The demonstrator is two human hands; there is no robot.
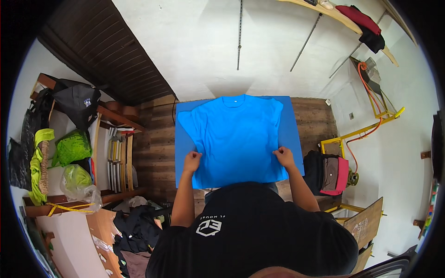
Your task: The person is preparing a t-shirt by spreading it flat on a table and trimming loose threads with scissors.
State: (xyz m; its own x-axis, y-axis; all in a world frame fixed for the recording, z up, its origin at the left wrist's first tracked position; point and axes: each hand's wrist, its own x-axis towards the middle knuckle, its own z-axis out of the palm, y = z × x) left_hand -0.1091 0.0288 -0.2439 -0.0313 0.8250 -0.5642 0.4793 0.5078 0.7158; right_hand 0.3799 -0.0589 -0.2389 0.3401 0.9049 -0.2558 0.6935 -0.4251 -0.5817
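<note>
A bright blue T-shirt lies spread on a darker blue tabletop, its neckline at the far side and its hem near my body. Its left sleeve spreads outward, while the right one hangs closer to the body of the shirt. My left hand pinches the shirt's left side edge below the sleeve. On the opposite side edge, my right hand has its fingertips closed on the fabric at about the same height. Slight creases run down the shirt's left part.
Folded garments are stacked right of the table, near a yellow metal frame with an orange hose. Left stands a wooden rack with bags and screen frames. Dark clothes lie at lower left. A white wall rises beyond the table.
</note>
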